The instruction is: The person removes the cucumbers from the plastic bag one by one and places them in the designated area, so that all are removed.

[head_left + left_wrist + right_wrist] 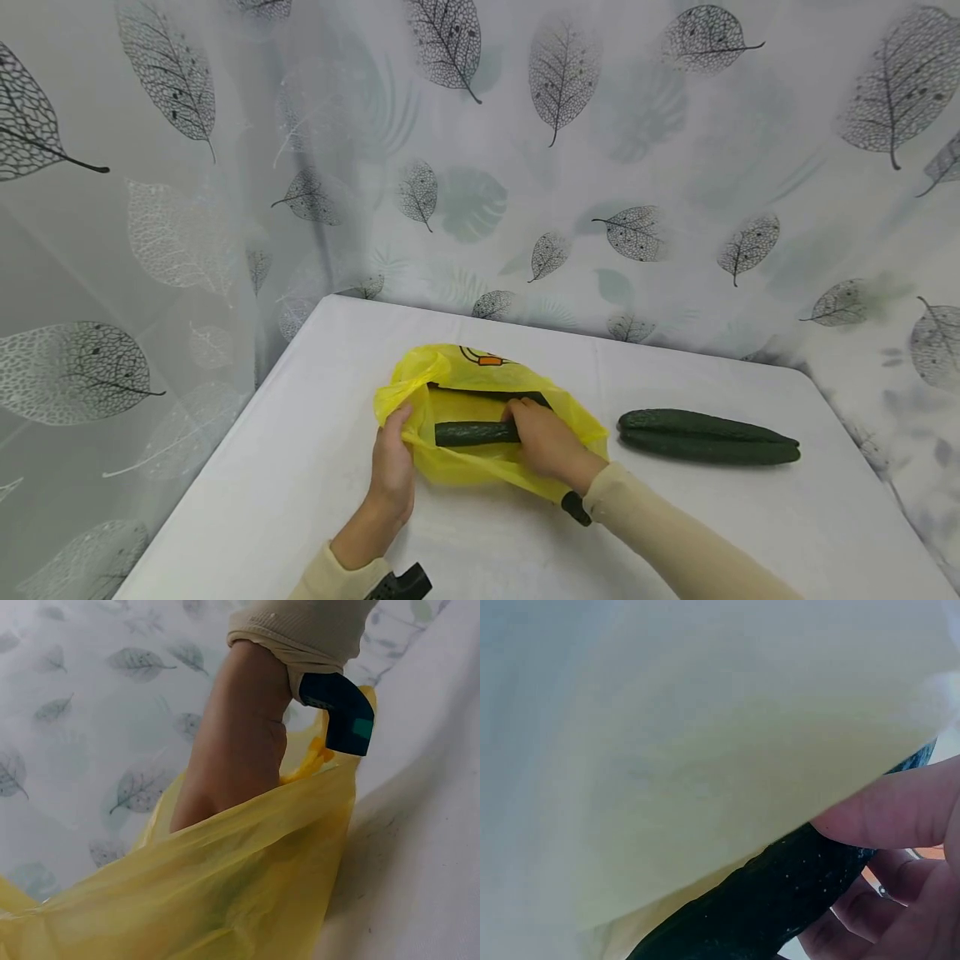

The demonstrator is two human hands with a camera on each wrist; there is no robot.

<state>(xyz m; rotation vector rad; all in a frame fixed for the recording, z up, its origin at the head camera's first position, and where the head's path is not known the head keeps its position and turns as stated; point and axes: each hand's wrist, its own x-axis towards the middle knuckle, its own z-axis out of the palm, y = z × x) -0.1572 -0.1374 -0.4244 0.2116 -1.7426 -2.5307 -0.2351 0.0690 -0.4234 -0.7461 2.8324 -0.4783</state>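
Observation:
In the head view a yellow plastic bag (465, 471) lies on the table with its mouth spread wide. My left hand (393, 458) grips the left edge of that mouth, thumb over the film. Reaching in from the right, my right hand (547, 437) holds the right end of a dark green cucumber (472, 433) inside the bag. The right wrist view shows the thumb and fingers (892, 806) round this cucumber (761, 900), with pale film covering much of the view. Behind it in the bag shows another dark green length. The left wrist view has the right forearm (236, 735) entering the bag (225, 900), its hand hidden.
Two cucumbers (708, 436) lie side by side on the white table (660, 525), right of the bag. A leaf-patterned curtain (510, 192) hangs behind and to the left of the table. Dark wrist cameras (576, 508) sit on both wrists.

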